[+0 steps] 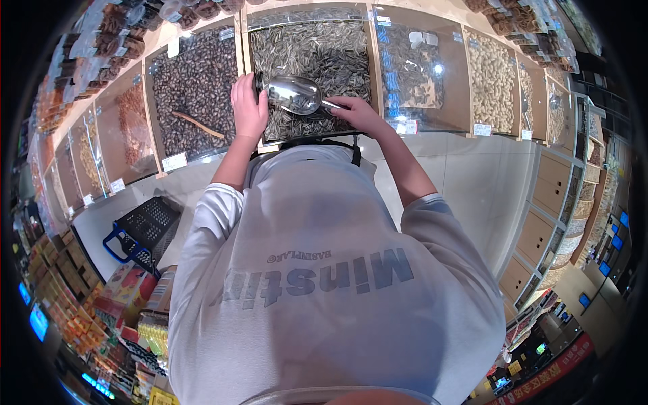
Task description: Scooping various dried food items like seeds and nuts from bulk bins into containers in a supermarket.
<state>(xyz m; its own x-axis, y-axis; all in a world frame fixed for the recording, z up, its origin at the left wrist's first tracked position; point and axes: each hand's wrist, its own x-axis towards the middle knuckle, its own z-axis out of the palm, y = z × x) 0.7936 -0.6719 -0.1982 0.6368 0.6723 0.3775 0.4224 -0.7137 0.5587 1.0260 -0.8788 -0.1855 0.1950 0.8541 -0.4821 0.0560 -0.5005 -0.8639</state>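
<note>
My right hand [358,114] is closed around the handle of a shiny metal scoop [295,94]. The scoop's bowl lies over striped sunflower seeds [336,50] in an open bin straight before me. My left hand [249,107] is at the bin's left divider, its fingers extended towards the far side and its thumb beside the scoop's rim. It appears to hold nothing. Left of it, a bin of dark, glossy seeds or nuts [195,81] has a curved wooden scoop or stick [198,125] on top.
Clear-covered bins [415,76] and a bin of peanuts [491,81] stand to the right. Packaged goods [104,45] are stacked behind at left. A dark wheeled shopping basket [147,220] with a blue handle stands on the floor at left. Shelves with drawers [534,228] line the far right.
</note>
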